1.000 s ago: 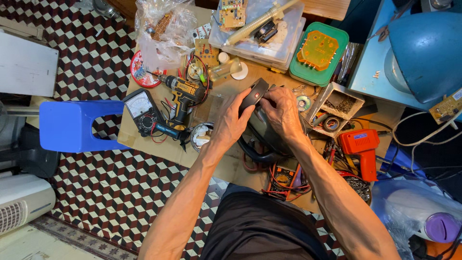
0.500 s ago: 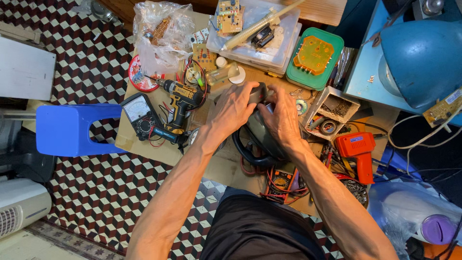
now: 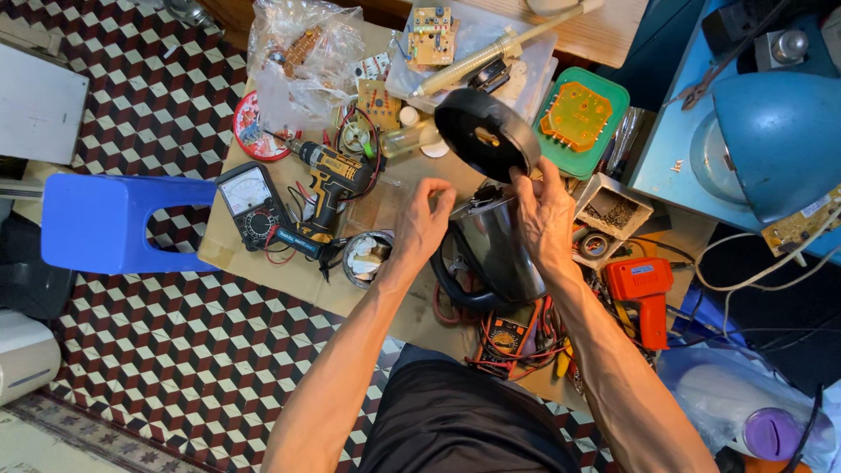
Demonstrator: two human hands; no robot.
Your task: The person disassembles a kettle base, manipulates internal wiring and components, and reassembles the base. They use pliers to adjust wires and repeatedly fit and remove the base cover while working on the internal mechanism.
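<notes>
On the tiled floor by the table's left edge stands a blue plastic stool [image 3: 109, 223]. Just on that edge lies a black meter [image 3: 250, 203] with a pale dial face, and behind it a round red tin lid [image 3: 248, 127] with a white printed face — partly under a crumpled clear plastic bag [image 3: 302, 52] at the far left corner, holding brownish parts I cannot make out. A yellow-and-black cordless drill [image 3: 331, 180] lies beside the meter, and near it a small round metal dish [image 3: 368, 256] holds pale scraps.

The left hand [image 3: 423, 223] hovers with fingers curled, thumb and forefinger pinched together, grasping nothing I can see, just left of the steel kettle [image 3: 504, 247]. The kettle stands mid-table, near the front edge, its black handle toward the person. The right hand [image 3: 547, 215] holds the round black base [image 3: 486, 133] by its rim, tilted up above the kettle.

At the far edge a clear plastic box [image 3: 526, 74] carries a green circuit board [image 3: 434, 24] and a pale syringe-like tube. Right of it, a green tray [image 3: 561, 153] holds a yellow board [image 3: 580, 116]. Nearer, a small open white box [image 3: 613, 208] holds dark small bits. An orange glue-gun-shaped tool [image 3: 644, 293] lies by the right edge, and a small yellow-faced meter [image 3: 504, 337] sits among wires at the front edge.
</notes>
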